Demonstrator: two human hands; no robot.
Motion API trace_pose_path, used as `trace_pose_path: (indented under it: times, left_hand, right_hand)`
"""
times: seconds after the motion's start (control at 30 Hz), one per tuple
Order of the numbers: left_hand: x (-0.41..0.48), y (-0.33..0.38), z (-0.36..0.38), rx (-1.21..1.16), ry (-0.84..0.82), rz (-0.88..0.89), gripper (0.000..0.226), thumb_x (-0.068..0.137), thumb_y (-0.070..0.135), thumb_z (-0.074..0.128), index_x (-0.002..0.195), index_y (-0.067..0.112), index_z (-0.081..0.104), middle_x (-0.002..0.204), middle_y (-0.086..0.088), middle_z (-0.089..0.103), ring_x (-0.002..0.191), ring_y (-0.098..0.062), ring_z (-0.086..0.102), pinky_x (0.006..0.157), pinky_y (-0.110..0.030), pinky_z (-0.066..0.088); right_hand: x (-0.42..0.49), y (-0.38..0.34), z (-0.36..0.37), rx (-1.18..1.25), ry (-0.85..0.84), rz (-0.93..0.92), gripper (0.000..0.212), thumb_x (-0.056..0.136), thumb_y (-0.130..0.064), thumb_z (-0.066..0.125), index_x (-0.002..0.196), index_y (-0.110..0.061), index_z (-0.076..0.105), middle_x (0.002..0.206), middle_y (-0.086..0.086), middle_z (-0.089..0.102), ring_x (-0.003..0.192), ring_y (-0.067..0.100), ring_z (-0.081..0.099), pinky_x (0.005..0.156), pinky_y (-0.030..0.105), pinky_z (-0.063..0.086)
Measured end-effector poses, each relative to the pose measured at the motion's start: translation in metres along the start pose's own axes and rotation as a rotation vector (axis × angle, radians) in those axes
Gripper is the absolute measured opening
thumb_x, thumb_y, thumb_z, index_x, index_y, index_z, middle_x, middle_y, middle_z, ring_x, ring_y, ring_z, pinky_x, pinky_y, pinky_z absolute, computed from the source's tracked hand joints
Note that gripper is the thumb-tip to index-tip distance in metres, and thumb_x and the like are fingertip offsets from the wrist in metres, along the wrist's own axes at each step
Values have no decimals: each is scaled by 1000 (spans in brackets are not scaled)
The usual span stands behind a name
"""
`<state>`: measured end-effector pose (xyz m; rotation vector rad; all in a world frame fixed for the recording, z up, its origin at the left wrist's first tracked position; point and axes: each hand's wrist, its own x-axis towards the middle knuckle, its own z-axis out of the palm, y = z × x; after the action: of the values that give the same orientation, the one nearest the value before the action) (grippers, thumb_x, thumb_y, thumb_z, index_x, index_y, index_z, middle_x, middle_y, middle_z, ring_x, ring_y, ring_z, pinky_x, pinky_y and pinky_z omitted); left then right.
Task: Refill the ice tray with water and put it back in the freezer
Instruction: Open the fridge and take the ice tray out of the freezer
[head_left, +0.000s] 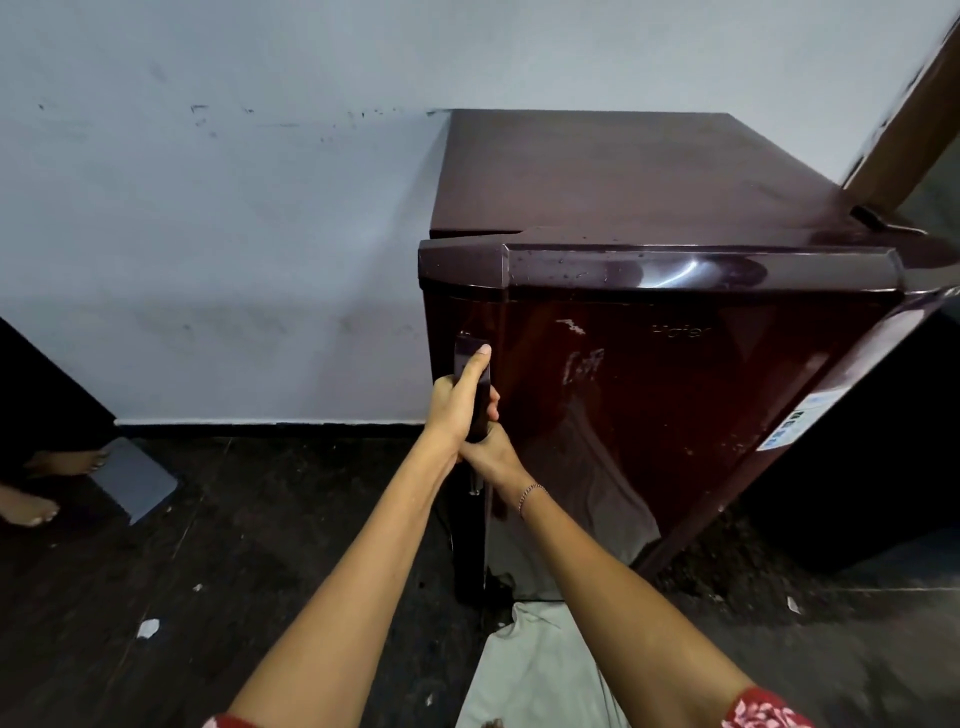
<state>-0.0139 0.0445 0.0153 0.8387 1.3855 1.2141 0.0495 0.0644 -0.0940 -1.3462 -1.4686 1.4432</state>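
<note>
Fingers of left hand (456, 404) and right hand (491, 460) grip fridge handle (467, 354); fingertips mostly hidden behind it.

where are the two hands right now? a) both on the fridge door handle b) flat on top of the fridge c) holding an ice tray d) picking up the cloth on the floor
a: the left hand grips the door handle with its thumb up along it, and the right hand grips the same handle just below, at the left edge of the maroon fridge.
</note>
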Motion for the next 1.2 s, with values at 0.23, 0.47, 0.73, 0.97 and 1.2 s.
trace_pose_path:
  times: [0.23,0.47,0.73,0.97,1.2]
  left_hand:
    - [-43,-20,4,41,57,4,50,88,51,52,60,10,58,51,-1,57,53,-15,57,70,-34,52]
    - [-96,-39,20,358,477,203,56,79,54,63,111,13,42,117,-6,47,112,-22,45,90,-36,44]
    - [-151,-44,16,337,375,514,79,80,28,71,139,15,21,142,-7,32,130,-17,33,100,-25,31]
    - [-209,-65,36,361,351,535,81,82,32,68,142,15,18,140,-6,37,121,-11,38,96,-23,35]
    - [-258,-85,42,387,352,610,75,78,62,42,138,19,29,133,-6,45,120,-19,44,95,-31,40]
  right_hand:
    - [-47,10,-1,13,6,-16,14,80,-6,68,73,-15,60,66,1,65,63,11,63,59,27,52]
    - [-107,13,-13,-14,-27,-50,35,82,-4,65,53,-15,48,41,-9,52,41,-1,48,43,16,35]
    - [-186,36,-34,-50,34,-113,15,78,-24,75,81,-21,61,72,-5,69,70,5,66,64,23,50]
    - [-264,44,-59,-169,201,-248,53,76,-65,60,113,-32,42,117,-14,50,110,-4,48,87,11,41]
    - [-324,-10,-67,-290,619,-638,62,90,-56,45,137,-16,36,149,-5,18,139,10,19,113,20,24]
